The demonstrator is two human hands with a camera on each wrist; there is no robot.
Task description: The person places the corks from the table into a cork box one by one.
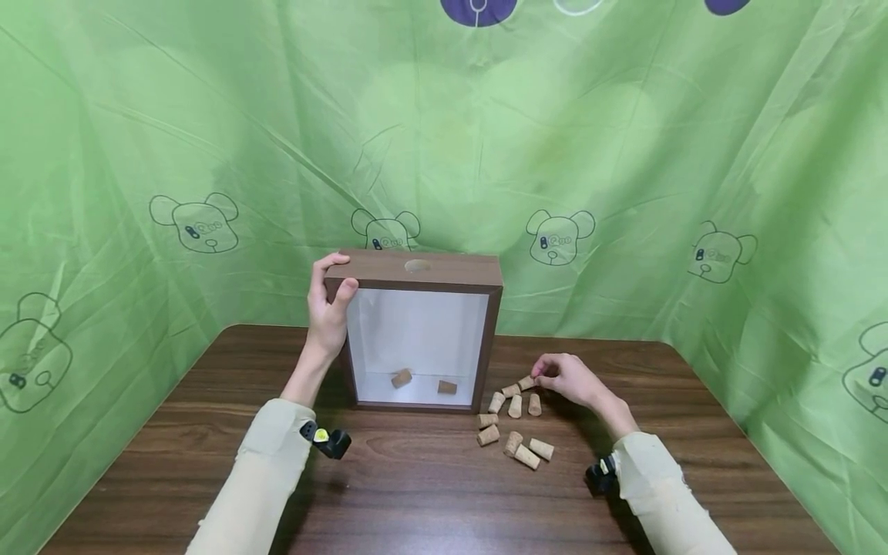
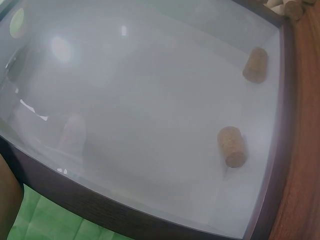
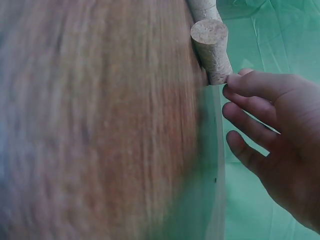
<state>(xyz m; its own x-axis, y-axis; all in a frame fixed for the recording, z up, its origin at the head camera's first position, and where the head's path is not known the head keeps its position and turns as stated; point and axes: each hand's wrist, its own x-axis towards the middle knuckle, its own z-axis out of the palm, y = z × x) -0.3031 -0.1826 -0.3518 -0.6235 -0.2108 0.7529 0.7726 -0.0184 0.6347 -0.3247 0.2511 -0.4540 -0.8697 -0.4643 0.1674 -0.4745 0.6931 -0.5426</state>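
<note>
A brown-framed shadow box [image 1: 414, 344] stands upright on the table, with a clear front, a white inside and an oval hole in its top edge. My left hand [image 1: 328, 314] grips its upper left corner, thumb on the front and fingers over the top. Inside at the bottom lie two corks, the left cork [image 2: 232, 146] and the right cork [image 2: 256, 65]. Right of the box, my right hand [image 1: 570, 379] pinches the near end of a cork [image 1: 526, 383] between thumb and index finger. The remaining fingers [image 3: 247, 150] are loosely bent.
Several loose corks [image 1: 515, 406] lie on the dark wooden table [image 1: 402, 493], right of the box and left of my right hand. A green cloth [image 1: 430, 139] printed with bear heads hangs behind and along both sides of the table.
</note>
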